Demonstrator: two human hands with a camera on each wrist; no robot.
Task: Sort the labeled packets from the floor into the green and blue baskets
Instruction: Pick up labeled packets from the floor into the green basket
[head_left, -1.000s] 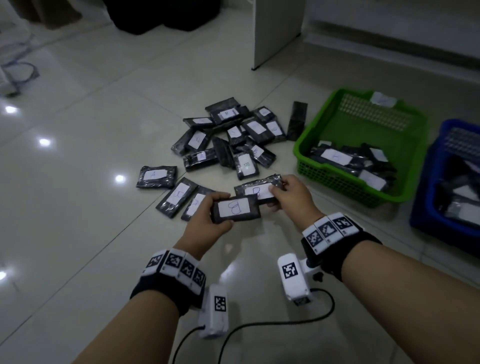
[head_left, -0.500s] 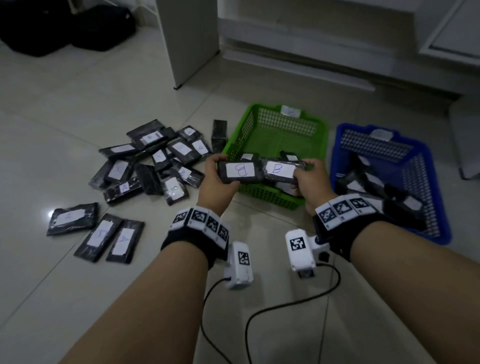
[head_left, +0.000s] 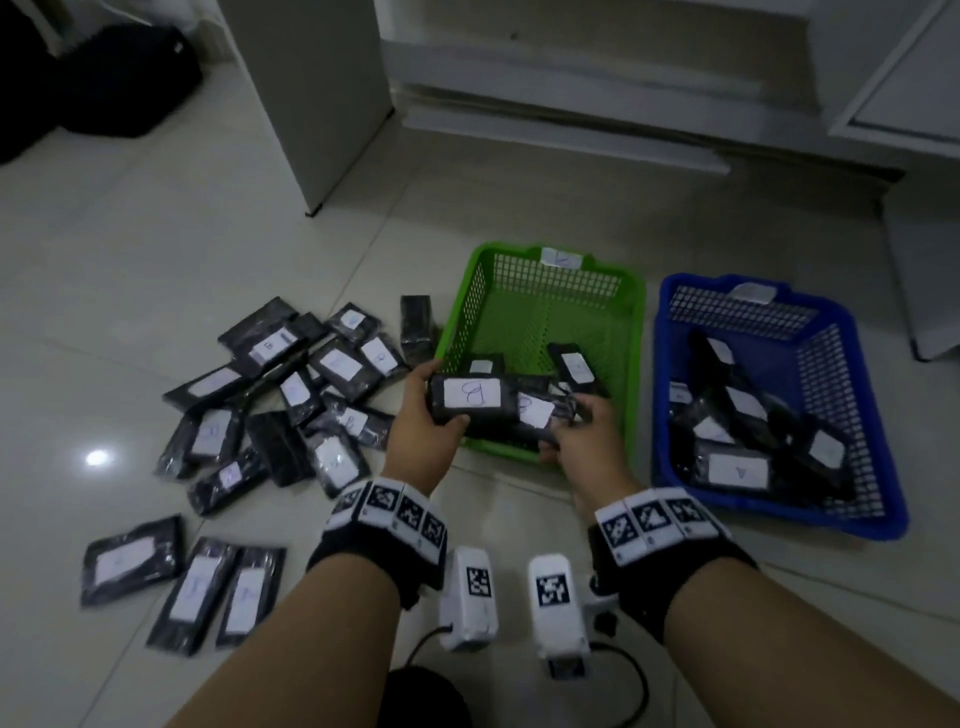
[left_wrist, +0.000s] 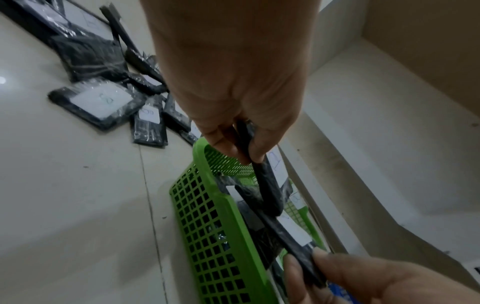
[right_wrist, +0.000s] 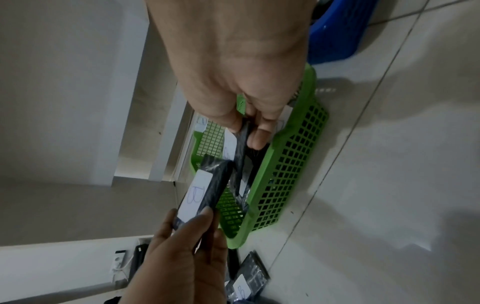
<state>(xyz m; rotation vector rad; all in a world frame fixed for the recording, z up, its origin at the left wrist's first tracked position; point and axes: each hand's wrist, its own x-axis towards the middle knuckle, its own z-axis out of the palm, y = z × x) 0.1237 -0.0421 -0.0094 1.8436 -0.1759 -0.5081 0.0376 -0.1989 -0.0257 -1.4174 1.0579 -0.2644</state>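
My left hand (head_left: 426, 410) grips a black packet (head_left: 470, 397) with a white label marked B, held over the near left corner of the green basket (head_left: 540, 260). My right hand (head_left: 579, 431) pinches a second black labeled packet (head_left: 540, 413) just to its right, tilted lower over the basket's near edge. The wrist views show each packet (left_wrist: 265, 185) (right_wrist: 242, 152) pinched between thumb and fingers above the green mesh. The blue basket (head_left: 841, 332) stands to the right and holds several packets. More labeled packets (head_left: 291, 395) lie piled on the floor at the left.
The green basket holds a few packets near its front. A white cabinet panel (head_left: 317, 93) and a low step (head_left: 566, 140) stand behind the baskets. Three loose packets (head_left: 182, 582) lie on the tiles at the near left. Dark bags (head_left: 104, 78) sit far left.
Both hands have carried their packets rightward from the floor pile to above the green basket's near edge. The right packet now dips lower into the basket.
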